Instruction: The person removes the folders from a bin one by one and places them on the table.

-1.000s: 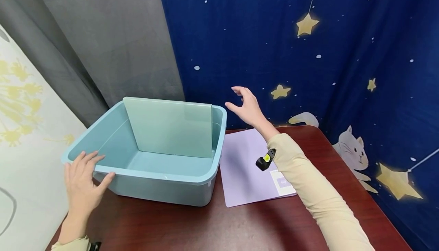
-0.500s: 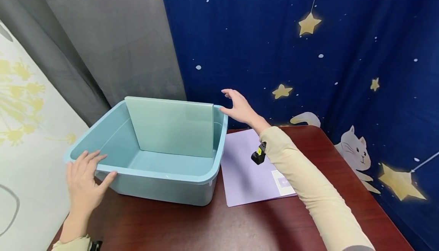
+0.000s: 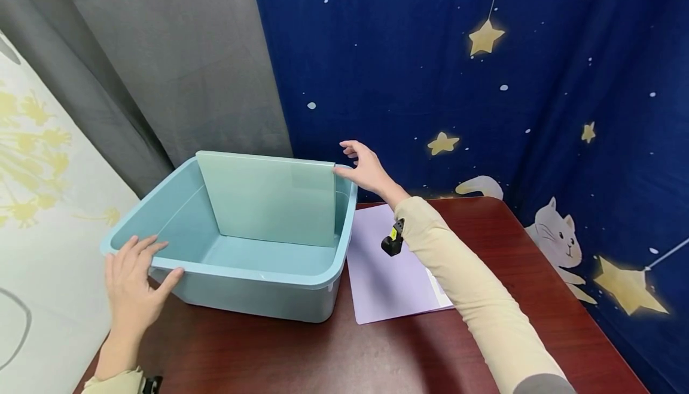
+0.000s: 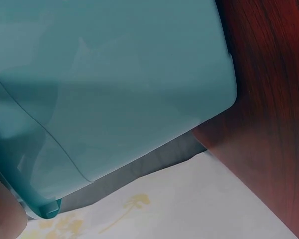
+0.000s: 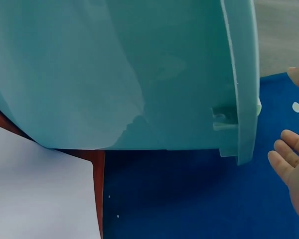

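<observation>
A light blue plastic tub (image 3: 253, 295) stands on the table, and a flat pale green folder (image 3: 274, 202) leans upright inside against its back wall. My left hand (image 3: 131, 286) rests at the tub's front left corner, fingers over the rim and thumb spread outside. In the left wrist view, part of that hand (image 4: 4, 209) shows beside the rim. My right hand (image 3: 368, 170) is raised over the tub's back right corner, its thumb tip right at the folder's upper right corner. The right wrist view shows its fingers (image 5: 286, 149) loosely bent beyond the tub's rim (image 5: 245, 84).
A purple folder (image 3: 377, 280) with a white label lies flat on the dark red wooden table (image 3: 344, 358), right of the tub and partly under my right sleeve. Grey (image 3: 177, 53) and blue star-patterned curtains (image 3: 387, 53) hang behind the table.
My right hand has moved left, from above the purple folder to the green folder's upper right corner. The left hand stays at the tub rim.
</observation>
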The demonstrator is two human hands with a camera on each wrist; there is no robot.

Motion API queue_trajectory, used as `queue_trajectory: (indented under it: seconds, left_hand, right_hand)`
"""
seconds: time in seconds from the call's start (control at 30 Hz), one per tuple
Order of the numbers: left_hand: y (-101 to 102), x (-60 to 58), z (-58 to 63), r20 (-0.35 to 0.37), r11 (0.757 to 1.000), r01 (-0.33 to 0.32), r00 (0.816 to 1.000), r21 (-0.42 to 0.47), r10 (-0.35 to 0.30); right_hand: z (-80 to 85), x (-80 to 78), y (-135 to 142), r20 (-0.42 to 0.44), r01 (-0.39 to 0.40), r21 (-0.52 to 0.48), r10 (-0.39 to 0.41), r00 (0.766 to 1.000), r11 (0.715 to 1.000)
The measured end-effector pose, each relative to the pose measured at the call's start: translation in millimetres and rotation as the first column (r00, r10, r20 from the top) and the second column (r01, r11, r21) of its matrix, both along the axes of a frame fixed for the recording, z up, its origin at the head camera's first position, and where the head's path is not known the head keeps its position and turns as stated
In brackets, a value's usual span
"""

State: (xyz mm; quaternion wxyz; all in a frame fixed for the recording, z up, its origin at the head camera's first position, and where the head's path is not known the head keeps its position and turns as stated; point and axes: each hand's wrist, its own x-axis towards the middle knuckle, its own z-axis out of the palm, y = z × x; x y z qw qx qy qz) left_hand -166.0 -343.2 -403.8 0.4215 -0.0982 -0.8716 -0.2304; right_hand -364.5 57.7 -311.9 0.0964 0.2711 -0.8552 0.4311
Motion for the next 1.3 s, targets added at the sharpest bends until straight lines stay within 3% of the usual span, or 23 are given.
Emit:
queue_trajectory:
  seconds: [0.4,0.8,1.07,1.3]
  left_hand:
    - [1,0.0,0.0,-0.030,1.000,0.001,1.000,-0.003,-0.001]
    - [1,-0.5,-0.6,-0.024,1.000,0.002,1.000,0.010,-0.002]
    - [2,-2.0,-2.4,-0.064,1.000,0.014,0.998,0.015,-0.013]
    - [0,-2.8,-2.6,-0.062,1.000,0.016,0.998,0.009,-0.016]
  right_hand:
    - [-8.4,-11.1,-16,0.069,0.005,-0.010,-0.004,0.998,1.000]
    - [-8.4,-13.6,-30,0.083,-0.014,0.009,0.013,0.996,1.000]
    - [-9.4,-13.3,-35,0.078,-0.038,0.022,0.036,0.996,0.999]
    - [-11.5,-14.4,-40,0.045,-0.089,0.160,0.083,0.996,0.983]
